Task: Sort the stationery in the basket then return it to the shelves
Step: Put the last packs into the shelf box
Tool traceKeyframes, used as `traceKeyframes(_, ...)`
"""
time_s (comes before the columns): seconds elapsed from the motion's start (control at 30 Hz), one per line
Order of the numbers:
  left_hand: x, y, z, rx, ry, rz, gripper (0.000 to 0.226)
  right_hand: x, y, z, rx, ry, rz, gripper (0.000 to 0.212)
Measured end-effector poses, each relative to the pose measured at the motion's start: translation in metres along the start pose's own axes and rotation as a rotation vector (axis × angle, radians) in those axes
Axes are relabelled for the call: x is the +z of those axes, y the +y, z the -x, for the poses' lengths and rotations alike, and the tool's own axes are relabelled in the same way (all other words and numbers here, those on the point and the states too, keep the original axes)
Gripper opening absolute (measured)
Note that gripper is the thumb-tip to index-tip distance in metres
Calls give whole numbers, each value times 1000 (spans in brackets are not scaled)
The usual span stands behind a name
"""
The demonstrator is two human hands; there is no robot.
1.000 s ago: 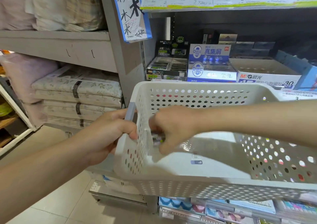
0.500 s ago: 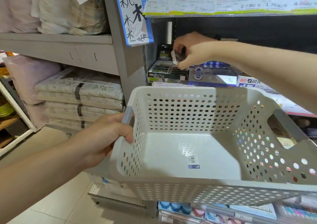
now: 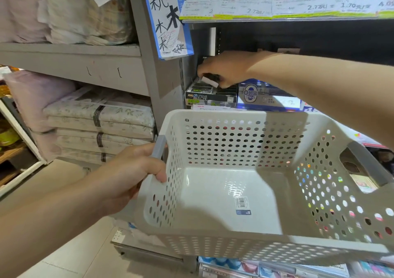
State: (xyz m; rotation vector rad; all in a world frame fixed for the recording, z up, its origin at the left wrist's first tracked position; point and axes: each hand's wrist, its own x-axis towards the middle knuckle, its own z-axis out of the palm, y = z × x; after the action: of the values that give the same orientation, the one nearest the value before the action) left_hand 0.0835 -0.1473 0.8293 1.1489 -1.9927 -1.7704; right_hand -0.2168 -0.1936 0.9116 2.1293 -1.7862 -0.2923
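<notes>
- Far left, stacks of folded bedding (image 3: 100, 126) sit on the grey shelves, well apart from the stationery.
- The left hand (image 3: 132, 177) is curled tight round the grey handle (image 3: 158, 147) of the white perforated basket (image 3: 234, 248), holding it up in front of the shelf.
- Inside the basket there is only a barcode sticker (image 3: 242, 205) on the floor; no stationery lies in it.
- Above the basket's far rim, a black display box (image 3: 210, 97) stands at the left end of the shelf, just beside a blue-and-white box (image 3: 266, 98).
- The right hand (image 3: 226, 68) reaches over the black box, fingers pinching a small eraser-like item (image 3: 210, 81) with a white end, right at the box's open top.
</notes>
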Motion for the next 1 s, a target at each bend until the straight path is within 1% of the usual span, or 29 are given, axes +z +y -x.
traceKeyframes(0.07,-2,0,-1,-1,6,-2,49,5,-1,-3,-50,14,12,50)
traceKeyframes(0.13,-4,0,-2,-1,12,-5,52,9,-1,-5,-52,32,-23,49)
traceKeyframes(0.27,-6,-2,-3,6,19,-7,50,6,-4,-4,61,-10,-301,52)
traceKeyframes(0.33,-6,-2,-4,10,19,2,48,3,-6,-5,143,-13,-464,42)
traceKeyframes(0.4,-6,-3,-4,10,19,8,47,4,-7,-8,205,26,-617,28)
traceKeyframes(0.43,-6,-3,-4,9,20,9,46,5,-7,-10,225,49,-660,25)
traceKeyframes(0.53,-6,-2,-4,12,16,1,47,14,-3,-18,283,50,-696,18)
traceKeyframes(0.63,-6,-2,-5,8,4,-5,49,16,0,-24,357,7,-738,32)
traceKeyframes(0.77,-6,-1,-4,2,6,-7,49,14,4,-24,379,-32,-725,41)
traceKeyframes(0.9,-7,-1,-3,-7,0,3,49,16,6,-23,411,-48,-845,32)
traceKeyframes(1.0,-6,1,-1,-11,-1,12,47,17,4,-21,431,-36,-934,31)
